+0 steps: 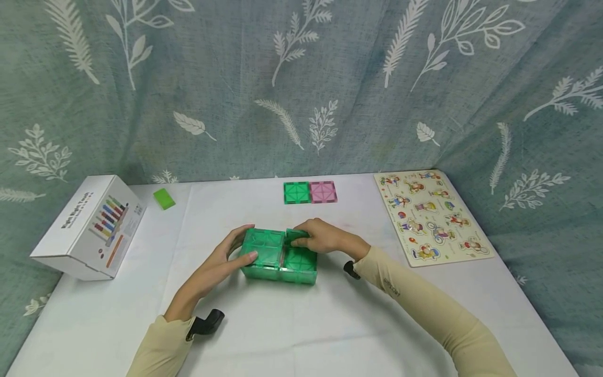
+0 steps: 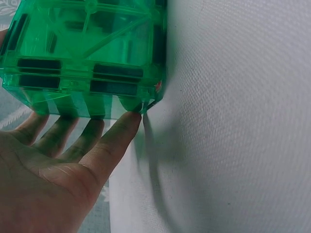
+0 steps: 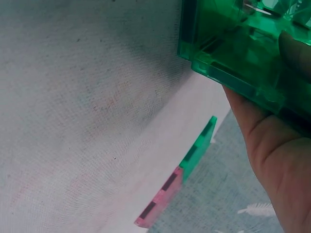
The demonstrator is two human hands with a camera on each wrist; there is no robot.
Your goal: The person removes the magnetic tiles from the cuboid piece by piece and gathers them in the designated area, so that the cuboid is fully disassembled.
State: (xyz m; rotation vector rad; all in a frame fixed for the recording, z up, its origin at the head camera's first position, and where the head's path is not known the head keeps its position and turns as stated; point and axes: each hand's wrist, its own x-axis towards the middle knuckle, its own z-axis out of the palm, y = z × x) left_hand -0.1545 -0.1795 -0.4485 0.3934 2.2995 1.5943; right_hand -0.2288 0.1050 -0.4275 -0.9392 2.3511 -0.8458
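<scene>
On the white table stands a low box of translucent green magnetic tiles (image 1: pixel 264 255), its left half closed on top and its right half open. My left hand (image 1: pixel 218 265) holds the box's left end, thumb on top and fingers along the side. In the left wrist view, the fingertips (image 2: pixel 127 121) touch the green wall. At the back right of the box, my right hand (image 1: pixel 325 236) pinches a green magnetic tile (image 1: pixel 294 233) that stands upright. The right wrist view shows the thumb (image 3: pixel 297 56) inside the open half and the palm outside the wall.
Behind the box, a green tile (image 1: pixel 296 193) and a pink tile (image 1: pixel 323 192) lie side by side. A white toy carton (image 1: pixel 75 217) stands left, near a lime-green block (image 1: pixel 164 199). The picture puzzle board (image 1: pixel 431 217) lies right. A patterned curtain (image 1: pixel 235 104) hangs behind.
</scene>
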